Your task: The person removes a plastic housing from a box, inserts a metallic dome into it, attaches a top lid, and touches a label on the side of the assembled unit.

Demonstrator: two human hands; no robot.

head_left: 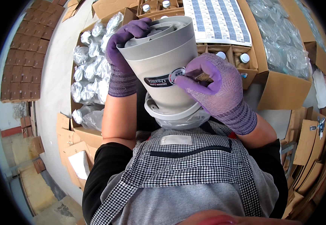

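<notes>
A grey vacuum flask [159, 71] is tilted in front of my chest with its base toward the top of the view, and the lettering on its dark label [156, 81] is upside down. My left hand [127, 41], in a purple knit glove, grips the rim of the base, its fingers curled over the edge. My right hand [217, 80], gloved alike, has thumb and forefinger together at a small round sticker [175, 74] beside the dark label. Clear plastic wrap [183, 122] covers the flask's lower end, below a pale ring [170, 114].
A sheet of printed labels [219, 20] lies across a divided carton holding white-capped bottles [244, 58]. Plastic-wrapped items [95, 71] fill a carton at left; more wrapped items [287, 45] stand at right. Flattened cardboard [305, 150] leans at lower right. Stacked brown boxes [27, 52] stand far left.
</notes>
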